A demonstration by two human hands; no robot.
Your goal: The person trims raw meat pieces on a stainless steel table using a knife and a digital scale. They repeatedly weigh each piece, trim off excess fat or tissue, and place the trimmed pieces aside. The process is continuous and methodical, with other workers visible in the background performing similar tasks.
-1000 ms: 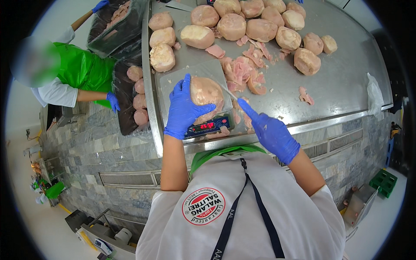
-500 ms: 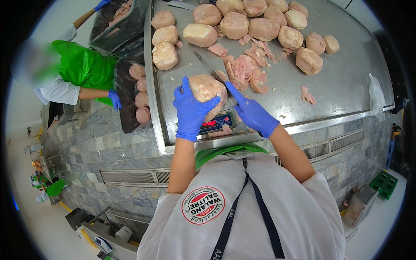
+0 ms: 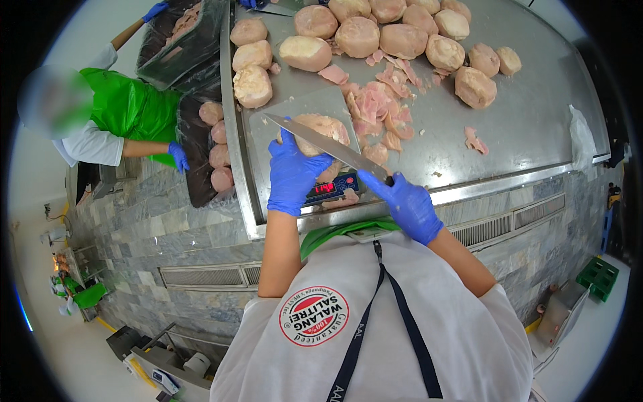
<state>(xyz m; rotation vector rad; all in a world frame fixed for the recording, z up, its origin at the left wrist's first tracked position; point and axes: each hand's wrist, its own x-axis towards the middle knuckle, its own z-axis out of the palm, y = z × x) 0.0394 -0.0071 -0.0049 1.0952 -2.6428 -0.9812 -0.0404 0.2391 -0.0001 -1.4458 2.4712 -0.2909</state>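
Note:
A rounded pale-pink ham (image 3: 333,127) rests on the flat plate of a digital scale (image 3: 325,102), its lit display facing me. My left hand (image 3: 295,171), in a blue glove, grips the ham's near left side with thumb and fingers spread round it. In my gloved right hand (image 3: 407,206) is a long knife (image 3: 331,147), held by its handle. Its blade slants up and left above the ham and hides part of it; whether it touches cannot be told. A pale trimmed piece (image 3: 375,155) lies right of the scale, beside a heap of thin pink trimmings (image 3: 372,107).
Several more hams (image 3: 357,37) stand along the far side of the steel table (image 3: 529,127). A clear plastic bag (image 3: 581,137) lies at its right edge. To the left, a co-worker in a green apron (image 3: 130,100) reaches over dark lined bins (image 3: 194,174) holding meat.
My right hand has drawn back toward me and right, bringing the knife from the ham's far right side to across it. The ham sits slightly lower behind the blade; my left hand keeps hold.

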